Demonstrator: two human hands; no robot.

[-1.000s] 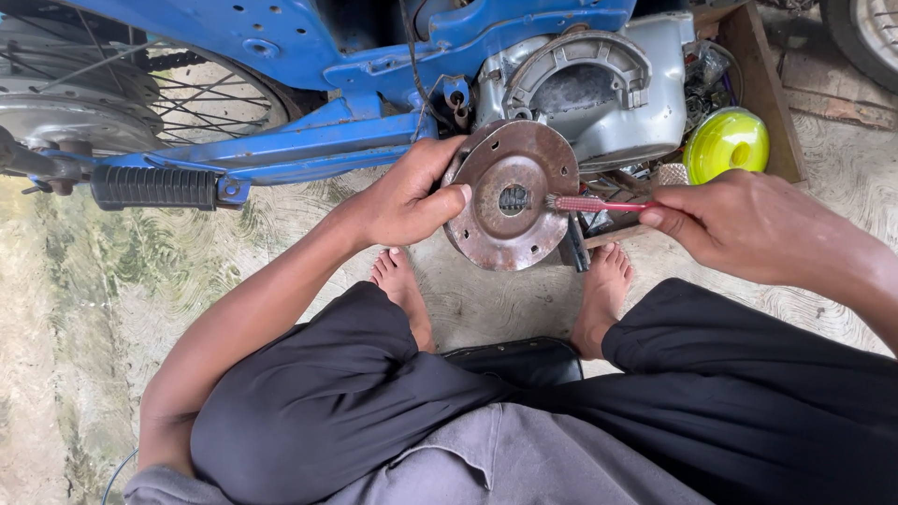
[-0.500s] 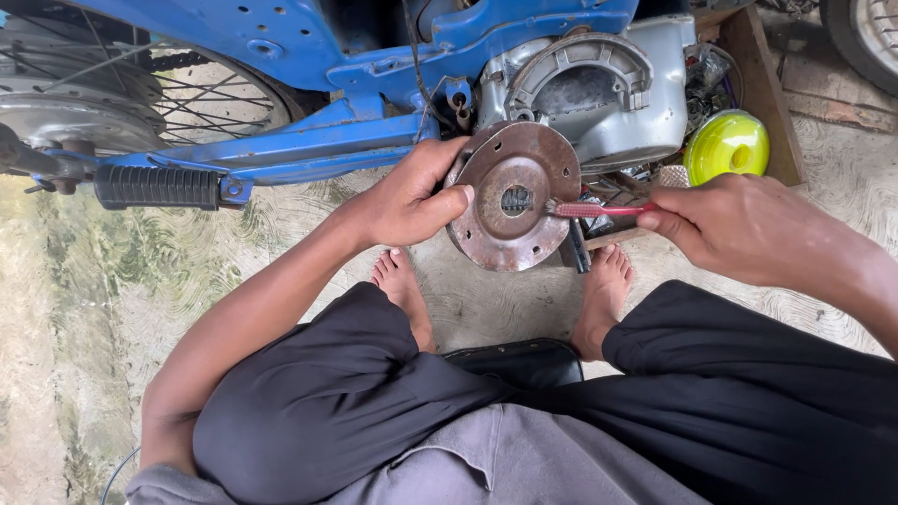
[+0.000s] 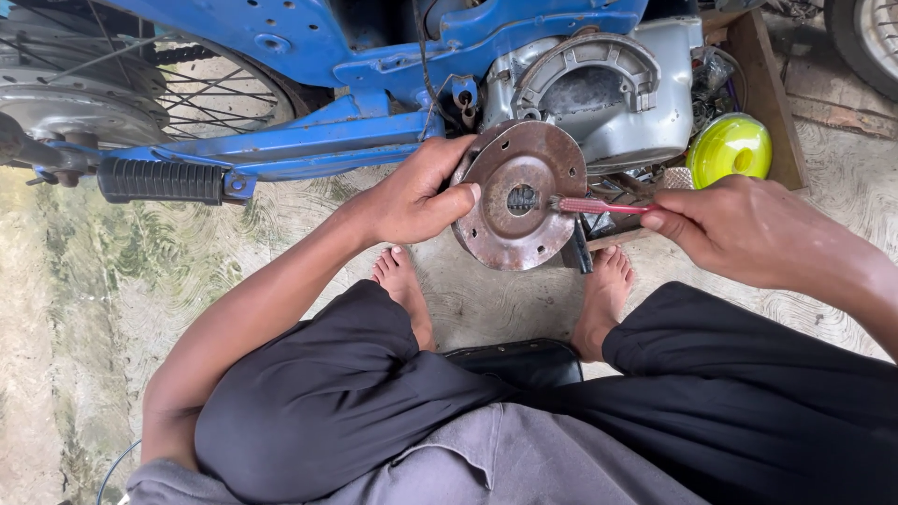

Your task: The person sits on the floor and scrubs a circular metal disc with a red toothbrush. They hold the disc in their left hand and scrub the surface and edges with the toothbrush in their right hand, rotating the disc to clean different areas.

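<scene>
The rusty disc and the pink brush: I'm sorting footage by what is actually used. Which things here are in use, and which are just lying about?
In use:
left hand
rusty round metal disc
right hand
pink brush

Lying about:
yellow-green round container
blue motorbike frame
black footpeg
spoked wheel

A blue motorcycle frame (image 3: 309,140) runs across the top of the view, above a concrete floor (image 3: 122,281) with swirled marks. At upper left is a spoked rear wheel (image 3: 122,79), and below it a black ribbed footpeg (image 3: 159,180) juts out from the frame. A silver engine casing (image 3: 608,93) with its side cover removed sits at top centre. Just to its right is a bright yellow-green round container (image 3: 730,148), beside a wooden plank (image 3: 762,93). Another tyre (image 3: 865,37) shows in the top right corner.
</scene>
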